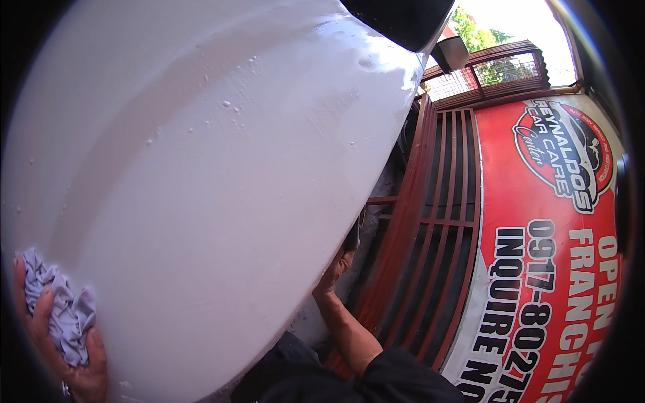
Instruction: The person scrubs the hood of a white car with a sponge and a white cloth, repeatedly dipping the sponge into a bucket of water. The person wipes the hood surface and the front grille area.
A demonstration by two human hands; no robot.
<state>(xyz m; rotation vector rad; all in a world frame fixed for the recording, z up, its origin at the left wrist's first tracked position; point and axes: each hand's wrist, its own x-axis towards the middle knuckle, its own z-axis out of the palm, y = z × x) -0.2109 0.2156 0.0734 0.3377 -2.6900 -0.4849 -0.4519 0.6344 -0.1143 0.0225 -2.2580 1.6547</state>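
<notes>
A wide white car panel (222, 201), wet with beads of water, fills most of the view. At its left side my left hand (91, 376) is closed around a crumpled pale lavender cloth (64, 316), which rests against the panel. My right hand (332, 272) is low beside the panel's right edge, its fingers curled and partly hidden by that edge. Something dark shows just above those fingers, too covered to name. My right forearm (349, 332) reaches up from a dark sleeve.
Close along the right of the panel runs a dark red metal grille (430, 269). Beyond it hangs a red and white printed banner (500, 168). A black part (403, 20) of the car sits at the top. A mesh-fronted red frame (504, 70) stands farther back.
</notes>
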